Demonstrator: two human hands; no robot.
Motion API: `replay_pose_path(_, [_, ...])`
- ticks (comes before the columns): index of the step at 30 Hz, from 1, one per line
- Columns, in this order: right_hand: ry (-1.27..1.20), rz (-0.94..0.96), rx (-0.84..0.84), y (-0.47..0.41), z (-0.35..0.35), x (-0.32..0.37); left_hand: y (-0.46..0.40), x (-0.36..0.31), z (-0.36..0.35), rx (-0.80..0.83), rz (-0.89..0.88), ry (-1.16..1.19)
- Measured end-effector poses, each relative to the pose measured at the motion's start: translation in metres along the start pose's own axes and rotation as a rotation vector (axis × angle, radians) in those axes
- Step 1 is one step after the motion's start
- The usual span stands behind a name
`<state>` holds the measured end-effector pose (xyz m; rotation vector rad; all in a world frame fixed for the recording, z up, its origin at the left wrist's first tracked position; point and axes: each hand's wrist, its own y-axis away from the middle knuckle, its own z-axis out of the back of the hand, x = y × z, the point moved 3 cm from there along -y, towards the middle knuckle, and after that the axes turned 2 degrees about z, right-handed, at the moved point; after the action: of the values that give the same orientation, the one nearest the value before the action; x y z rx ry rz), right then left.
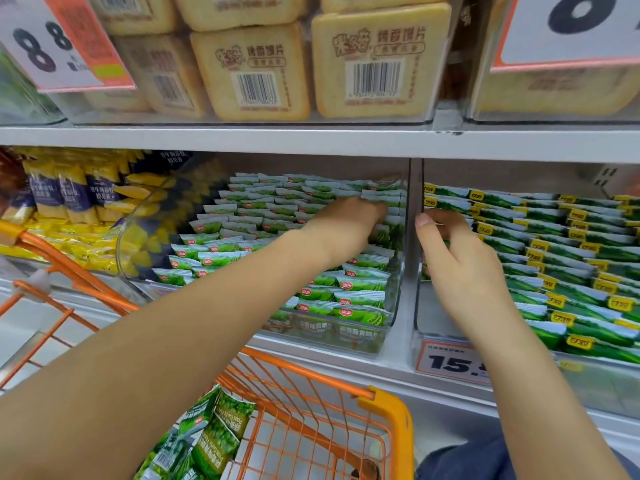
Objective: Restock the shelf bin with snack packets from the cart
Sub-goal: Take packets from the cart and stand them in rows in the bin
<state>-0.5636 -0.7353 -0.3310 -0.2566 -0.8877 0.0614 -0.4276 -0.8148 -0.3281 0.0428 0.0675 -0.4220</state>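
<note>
Supermarket shelving is filling my view: a white shelf edge [311,142] is running across, with tubs of pale crackers [377,64] stacked above it and clear bins lined up below; I am leaning in over an orange cart [384,420] parked against the shelf.

My left hand [343,230] is reaching deep into the middle shelf bin [394,289], its fingers buried among the green snack packets [360,296] near the back right corner; I cannot tell whether they are pinching a packet or only pushing the rows flat, since the knuckles are hiding the tips. My right hand [460,261] is resting at the clear divider [415,188] between this bin and the neighbouring bin of yellow-tagged green packets [554,244]; the thumb is lying along the divider's edge and the fingers are curling loosely on the far side, seemingly steadying the wall, though what the tips are touching is out of sight.

More green packets [211,431] are lying loose in the cart below my left forearm, so the restocking is not yet finished.

These packets are looking light, soft and crinkly, with slick film that will probably slide; I am judging it best to pinch each by its crimped end seal, or gather several flat between thumb and fingers without squeezing the filling, then lay them overlapping in rows.
</note>
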Motion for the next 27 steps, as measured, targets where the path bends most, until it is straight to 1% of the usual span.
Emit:
replay_pose_path(6, [-0.002, -0.008, -0.005, 0.001, 0.000, 0.000, -0.002, -0.003, -0.006, 0.103, -0.018, -0.040])
replay_pose_path(10, [-0.006, -0.004, -0.001, 0.001, 0.001, 0.001, -0.007, 0.003, -0.005, 0.152, 0.036, 0.115])
replay_pose_path(12, [-0.014, -0.004, 0.004, 0.002, 0.001, 0.002, -0.009, 0.009, 0.001, 0.112, 0.053, 0.237])
replay_pose_path(14, [-0.015, -0.005, 0.004, 0.002, 0.002, 0.002, -0.007, 0.015, 0.009, 0.017, 0.098, 0.414])
replay_pose_path(15, [-0.010, -0.005, 0.003, 0.002, 0.002, 0.001, -0.006, 0.019, 0.011, -0.014, 0.116, 0.463])
replay_pose_path(16, [-0.003, -0.006, 0.001, 0.001, 0.002, 0.001, -0.004, 0.020, 0.012, -0.018, 0.120, 0.459])
replay_pose_path(19, [0.011, -0.004, -0.010, 0.001, 0.001, 0.002, -0.002, 0.016, 0.006, 0.014, 0.112, 0.327])
replay_pose_path(21, [0.010, -0.006, -0.021, 0.001, 0.002, 0.002, -0.003, 0.013, 0.002, 0.017, 0.122, 0.306])
replay_pose_path(23, [0.008, -0.006, -0.017, 0.001, 0.002, 0.002, 0.000, 0.012, -0.001, -0.018, 0.138, 0.307])
replay_pose_path(25, [0.006, -0.002, -0.014, 0.001, 0.001, 0.002, 0.009, 0.009, -0.003, -0.103, 0.129, 0.352])
replay_pose_path(26, [0.007, 0.003, -0.020, 0.001, 0.001, 0.002, 0.015, 0.006, -0.006, -0.114, 0.106, 0.339])
replay_pose_path(27, [0.008, 0.006, -0.028, 0.001, 0.002, 0.002, 0.022, 0.001, -0.012, -0.081, 0.074, 0.270])
